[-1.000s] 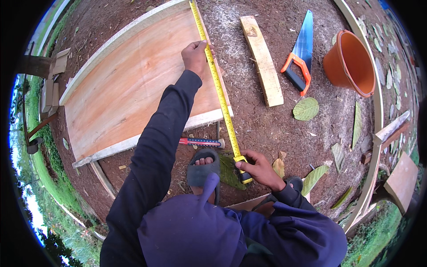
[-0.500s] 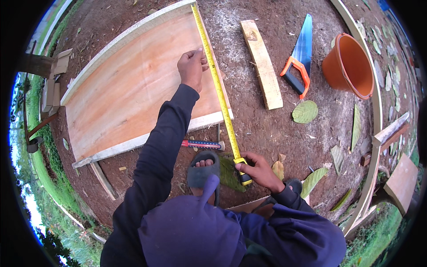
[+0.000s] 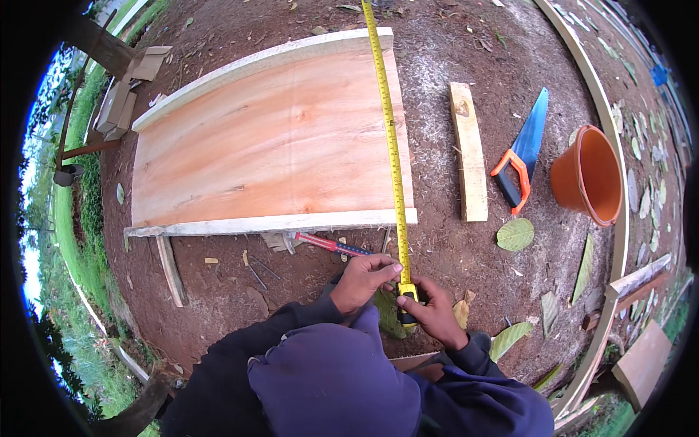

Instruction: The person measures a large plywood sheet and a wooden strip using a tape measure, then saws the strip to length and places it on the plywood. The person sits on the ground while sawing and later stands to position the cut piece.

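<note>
Where yellow tape (image 3: 397,175) crosses, plywood (image 3: 255,146) shows grain.

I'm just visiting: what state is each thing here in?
Wooden panel: lying down, pale strips along its long edges
Tape measure: yellow blade pulled out across the panel
Right hand: closed around the tape measure
Left hand: curled beside the blade, grip unclear
Handsaw: lying loose
Wood block: lying loose
Orange bucket: uncovered, nothing visible inside
</note>
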The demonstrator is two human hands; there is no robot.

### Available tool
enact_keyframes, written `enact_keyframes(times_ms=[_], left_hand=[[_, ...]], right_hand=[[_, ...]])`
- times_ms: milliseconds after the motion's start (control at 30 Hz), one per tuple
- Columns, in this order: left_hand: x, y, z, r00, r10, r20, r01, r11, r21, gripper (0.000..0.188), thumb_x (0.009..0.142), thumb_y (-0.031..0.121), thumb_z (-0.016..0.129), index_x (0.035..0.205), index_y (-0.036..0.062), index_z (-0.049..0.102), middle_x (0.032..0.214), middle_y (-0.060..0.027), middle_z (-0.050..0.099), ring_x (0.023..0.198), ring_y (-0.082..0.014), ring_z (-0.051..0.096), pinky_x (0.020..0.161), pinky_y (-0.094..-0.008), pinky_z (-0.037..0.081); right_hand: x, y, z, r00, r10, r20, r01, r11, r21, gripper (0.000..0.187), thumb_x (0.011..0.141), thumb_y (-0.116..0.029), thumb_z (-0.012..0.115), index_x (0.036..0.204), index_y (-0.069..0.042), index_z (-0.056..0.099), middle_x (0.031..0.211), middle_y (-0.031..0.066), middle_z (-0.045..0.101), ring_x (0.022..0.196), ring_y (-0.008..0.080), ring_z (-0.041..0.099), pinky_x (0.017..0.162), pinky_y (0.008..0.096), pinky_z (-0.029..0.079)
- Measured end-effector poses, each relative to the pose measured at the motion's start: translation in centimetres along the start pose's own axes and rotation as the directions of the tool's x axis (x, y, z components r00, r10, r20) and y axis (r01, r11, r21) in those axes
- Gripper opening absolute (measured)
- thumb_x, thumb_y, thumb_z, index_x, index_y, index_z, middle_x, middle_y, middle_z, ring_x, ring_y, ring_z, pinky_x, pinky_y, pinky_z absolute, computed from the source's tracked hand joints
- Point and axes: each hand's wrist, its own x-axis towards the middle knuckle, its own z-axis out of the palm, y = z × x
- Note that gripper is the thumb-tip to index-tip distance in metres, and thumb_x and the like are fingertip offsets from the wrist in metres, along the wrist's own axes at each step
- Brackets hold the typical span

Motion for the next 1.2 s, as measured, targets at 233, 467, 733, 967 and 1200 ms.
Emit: enact_keyframes(times_ms=[233, 467, 733, 967, 1200], left_hand=[[-0.6, -1.0, 0.6, 0.998, -0.021, 0.059, 0.025, 0.997, -0.079, 0.031, 0.102, 0.019, 0.069, 0.125, -0.0035, 0.069, 0.109, -0.0054, 0.072, 0.099, -0.0094, 0.066, 0.087, -0.0257, 0.054], [-0.1, -2.6, 1.1, 0.990, 0.102, -0.097, -0.118, 0.977, -0.177, 0.031, 0.108, 0.023, 0.061, 0.124, -0.0003, 0.072, 0.106, -0.0048, 0.073, 0.092, -0.0073, 0.065, 0.079, -0.0237, 0.053], [-0.7, 0.7, -1.6, 0.968, 0.052, -0.246, -0.148, 0.909, -0.390, 0.028, 0.113, 0.026, 0.048, 0.105, 0.0036, 0.063, 0.097, -0.0076, 0.071, 0.085, -0.0133, 0.071, 0.069, -0.0297, 0.062], [-6.3, 1.2, -8.8, 0.887, 0.061, -0.457, -0.172, 0.963, -0.205, 0.025, 0.111, 0.025, 0.054, 0.103, 0.0034, 0.065, 0.086, -0.0066, 0.070, 0.070, -0.0132, 0.067, 0.059, -0.0290, 0.059], [-11.0, -1.4, -15.0, 0.794, 0.012, -0.608, -0.136, 0.978, -0.158, 0.023, 0.110, 0.022, 0.055, 0.103, 0.0018, 0.066, 0.087, -0.0081, 0.071, 0.069, -0.0150, 0.068, 0.065, -0.0288, 0.057]], right_hand=[[0.4, -2.9, 1.5, 0.999, 0.014, -0.030, -0.016, 0.998, -0.067, 0.049, 0.092, -0.017, 0.078, 0.132, 0.004, 0.061, 0.112, 0.0123, 0.071, 0.102, 0.0162, 0.068, 0.086, 0.0329, 0.057], [1.4, -1.4, 3.1, 0.992, -0.124, 0.000, 0.124, 0.989, -0.079, 0.067, 0.094, -0.017, 0.076, 0.148, 0.005, 0.043, 0.137, 0.0212, 0.060, 0.127, 0.0277, 0.061, 0.105, 0.0400, 0.051], [-0.2, -0.4, 1.6, 0.996, -0.088, -0.011, 0.088, 0.995, 0.050, 0.074, 0.097, -0.013, 0.071, 0.157, 0.000, 0.031, 0.148, 0.0223, 0.050, 0.136, 0.0340, 0.054, 0.111, 0.0461, 0.047], [-2.0, 3.5, -2.0, 0.979, 0.051, -0.196, -0.045, 0.998, 0.033, 0.052, 0.102, -0.010, 0.064, 0.150, 0.003, 0.046, 0.129, 0.0158, 0.065, 0.122, 0.0232, 0.061, 0.105, 0.0372, 0.049], [-3.9, 6.9, -4.1, 0.960, 0.056, -0.275, -0.075, 0.995, -0.060, 0.034, 0.101, -0.011, 0.066, 0.131, 0.005, 0.061, 0.116, 0.0128, 0.071, 0.106, 0.0200, 0.066, 0.093, 0.0338, 0.052]])
